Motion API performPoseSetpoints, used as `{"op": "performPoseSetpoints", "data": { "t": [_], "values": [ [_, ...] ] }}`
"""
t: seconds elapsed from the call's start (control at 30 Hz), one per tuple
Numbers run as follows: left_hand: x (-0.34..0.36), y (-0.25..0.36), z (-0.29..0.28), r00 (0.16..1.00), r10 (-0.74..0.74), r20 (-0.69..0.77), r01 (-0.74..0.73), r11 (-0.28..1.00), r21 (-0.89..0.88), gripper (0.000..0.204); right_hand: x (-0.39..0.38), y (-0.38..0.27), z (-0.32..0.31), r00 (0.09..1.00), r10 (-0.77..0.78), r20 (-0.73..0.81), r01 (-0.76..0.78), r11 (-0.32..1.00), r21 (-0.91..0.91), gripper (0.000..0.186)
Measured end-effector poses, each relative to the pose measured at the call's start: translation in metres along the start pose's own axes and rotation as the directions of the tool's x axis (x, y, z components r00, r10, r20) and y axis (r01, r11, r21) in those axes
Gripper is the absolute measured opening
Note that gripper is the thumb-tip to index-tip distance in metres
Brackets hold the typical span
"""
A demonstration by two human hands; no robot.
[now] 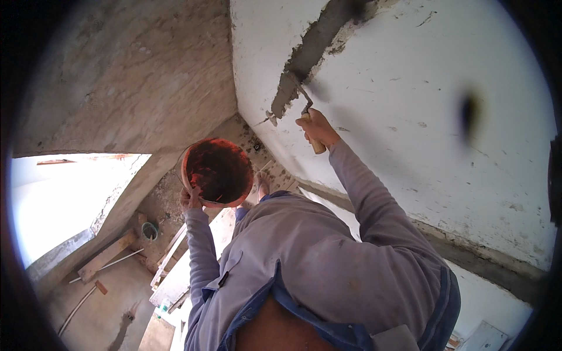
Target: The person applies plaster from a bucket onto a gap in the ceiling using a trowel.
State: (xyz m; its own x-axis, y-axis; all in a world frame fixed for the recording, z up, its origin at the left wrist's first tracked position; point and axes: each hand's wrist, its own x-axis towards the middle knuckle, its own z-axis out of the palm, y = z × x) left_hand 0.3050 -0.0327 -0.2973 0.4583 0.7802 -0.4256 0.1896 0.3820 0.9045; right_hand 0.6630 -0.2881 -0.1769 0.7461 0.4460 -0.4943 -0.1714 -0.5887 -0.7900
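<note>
My right hand (319, 128) is closed round the wooden handle of a trowel (307, 104). The trowel's blade lies against a strip of wet grey mortar (304, 57) that runs slantwise down the white wall (410, 111). Near the lower end of this strip the mortar has a ragged edge. Out to the left, my left hand (190, 199) grips the rim of a red bucket (186, 167), tilted so that its dark inside shows. Smears coat the bucket's inner wall; how much it holds is too dark to tell.
A rough plastered wall (134, 76) meets the white wall at a corner. Bright light fills an opening (70, 199) on the left. Down on the floor lie a plank (107, 255), a small pail (149, 230) and a hammer-like tool (100, 287). A grey channel (486, 264) runs along the white wall's base.
</note>
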Motion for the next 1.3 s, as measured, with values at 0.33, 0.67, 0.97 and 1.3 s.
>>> {"op": "performPoseSetpoints", "data": {
  "t": [0.33,0.67,0.97,1.3],
  "values": [
    [-0.013,0.005,-0.003,0.998,0.049,-0.044,-0.049,0.999,-0.016,0.013,-0.055,-0.065,-0.041,0.857,-0.448,-0.253,0.385,0.885,-0.261,0.029],
    [0.0,0.002,0.009,1.0,0.001,0.013,-0.001,0.999,0.042,0.012,0.007,0.071,0.005,0.963,-0.236,-0.13,0.107,0.778,-0.619,0.04],
    [0.018,-0.007,0.028,0.992,0.085,0.095,-0.086,0.996,0.012,0.017,-0.045,-0.01,-0.014,0.835,-0.459,-0.304,0.251,0.809,-0.532,0.031],
    [0.013,0.089,0.037,0.963,0.259,0.069,-0.254,0.964,-0.081,0.027,-0.154,-0.103,-0.009,0.872,0.011,0.49,-0.173,0.942,0.287,0.014]
  ]
}}
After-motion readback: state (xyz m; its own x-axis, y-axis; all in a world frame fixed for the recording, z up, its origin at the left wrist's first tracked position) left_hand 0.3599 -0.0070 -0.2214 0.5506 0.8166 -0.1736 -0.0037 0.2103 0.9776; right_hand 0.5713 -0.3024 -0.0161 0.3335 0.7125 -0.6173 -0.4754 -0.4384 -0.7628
